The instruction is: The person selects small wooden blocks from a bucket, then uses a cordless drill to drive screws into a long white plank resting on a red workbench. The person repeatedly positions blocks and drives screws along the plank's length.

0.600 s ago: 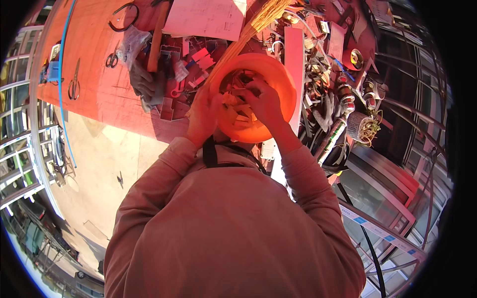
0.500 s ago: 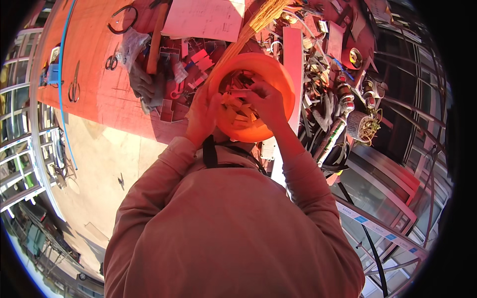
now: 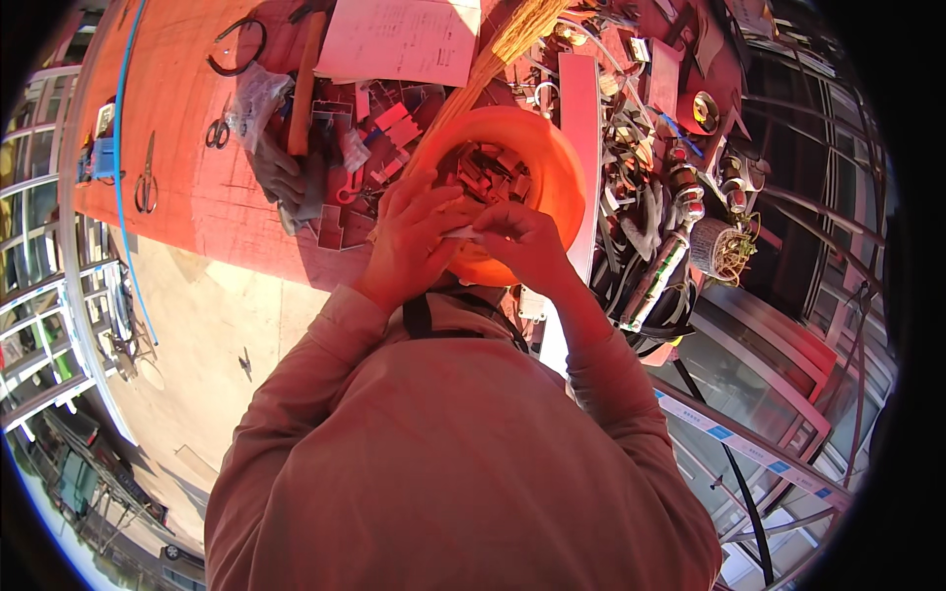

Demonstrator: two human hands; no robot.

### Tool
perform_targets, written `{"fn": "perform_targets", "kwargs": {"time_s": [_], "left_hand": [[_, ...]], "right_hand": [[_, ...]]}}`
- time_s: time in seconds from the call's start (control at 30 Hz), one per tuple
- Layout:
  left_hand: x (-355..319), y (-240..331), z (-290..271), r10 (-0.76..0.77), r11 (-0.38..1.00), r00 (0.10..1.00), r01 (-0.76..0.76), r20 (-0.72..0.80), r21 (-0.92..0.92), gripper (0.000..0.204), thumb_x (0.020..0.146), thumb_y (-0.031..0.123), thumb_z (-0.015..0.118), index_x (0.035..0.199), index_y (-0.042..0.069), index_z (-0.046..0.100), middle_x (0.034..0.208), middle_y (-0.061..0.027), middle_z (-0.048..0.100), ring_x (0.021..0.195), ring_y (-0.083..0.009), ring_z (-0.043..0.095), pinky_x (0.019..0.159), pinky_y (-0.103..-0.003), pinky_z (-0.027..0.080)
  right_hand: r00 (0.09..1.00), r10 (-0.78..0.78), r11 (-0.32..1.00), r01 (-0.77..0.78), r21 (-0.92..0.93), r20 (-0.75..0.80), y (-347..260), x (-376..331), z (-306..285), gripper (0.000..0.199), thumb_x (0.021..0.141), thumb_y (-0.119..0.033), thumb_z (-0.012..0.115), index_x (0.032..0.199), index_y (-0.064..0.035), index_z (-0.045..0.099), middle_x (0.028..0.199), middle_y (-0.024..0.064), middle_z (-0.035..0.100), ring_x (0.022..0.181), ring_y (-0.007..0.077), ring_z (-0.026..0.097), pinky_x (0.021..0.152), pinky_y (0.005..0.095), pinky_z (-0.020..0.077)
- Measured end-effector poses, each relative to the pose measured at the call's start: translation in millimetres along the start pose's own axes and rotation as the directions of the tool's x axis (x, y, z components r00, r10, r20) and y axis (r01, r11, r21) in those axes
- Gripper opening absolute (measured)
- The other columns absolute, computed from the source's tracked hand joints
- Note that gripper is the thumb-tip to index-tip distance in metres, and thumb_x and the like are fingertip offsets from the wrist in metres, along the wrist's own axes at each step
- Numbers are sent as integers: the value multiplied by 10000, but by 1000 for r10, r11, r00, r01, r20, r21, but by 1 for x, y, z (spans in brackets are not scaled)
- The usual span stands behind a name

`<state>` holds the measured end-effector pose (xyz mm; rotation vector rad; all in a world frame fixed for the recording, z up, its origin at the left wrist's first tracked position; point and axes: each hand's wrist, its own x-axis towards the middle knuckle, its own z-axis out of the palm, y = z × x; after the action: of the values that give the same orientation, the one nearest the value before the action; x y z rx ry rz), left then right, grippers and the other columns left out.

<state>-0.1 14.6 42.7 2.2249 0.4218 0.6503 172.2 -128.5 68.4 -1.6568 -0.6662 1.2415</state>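
Observation:
My left hand (image 3: 412, 236) and my right hand (image 3: 527, 246) meet over the near rim of an orange bowl (image 3: 552, 163) that holds several small metal pieces. Between the fingertips of both hands is a small white piece (image 3: 461, 233), pinched from each side. The bowl stands at the near edge of a reddish workbench (image 3: 187, 167). My sleeves and chest fill the lower part of the view and hide the bench edge below the hands.
Left of the bowl lie grey gloves (image 3: 286, 177), small metal brackets (image 3: 340, 212), scissors (image 3: 146, 177), a wooden-handled tool (image 3: 305, 74) and a paper sheet (image 3: 399, 39). A straw broom (image 3: 493, 59) leans over the bowl. Cables and metal parts (image 3: 660, 217) crowd the right.
Both hands have slid from inside the bowl toward its near rim and now pinch the small white piece between them. The bowl has not moved.

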Motion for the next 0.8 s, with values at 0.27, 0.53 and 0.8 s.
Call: {"fn": "perform_targets", "kwargs": {"time_s": [0.27,0.53,0.8], "left_hand": [[-24,-1,1,18,991,986,4,164,-131,211,755,118,780,964,143,778,1066,-25,732,1214,-283,614,1034,-504,445],[-27,-3,-4,14,987,988,10,151,-161,176,743,72,775,913,116,778,961,-31,721,1123,-284,619,1010,-480,485],[-31,-3,-10,2,968,988,37,154,-247,239,750,80,767,983,130,790,1004,-25,728,1145,-274,628,1036,-478,480]], "right_hand": [[986,-162,541,118,-833,35,13,54,-28,277,923,-131,713,1176,-22,740,895,128,743,800,315,718,756,395,579],[969,-133,639,245,-729,209,57,72,16,389,852,-48,641,1235,-67,707,1140,213,698,1048,367,684,881,450,556],[964,-49,764,204,-611,261,28,37,16,171,868,-100,631,983,-32,739,948,193,722,934,404,687,829,498,550]]}}
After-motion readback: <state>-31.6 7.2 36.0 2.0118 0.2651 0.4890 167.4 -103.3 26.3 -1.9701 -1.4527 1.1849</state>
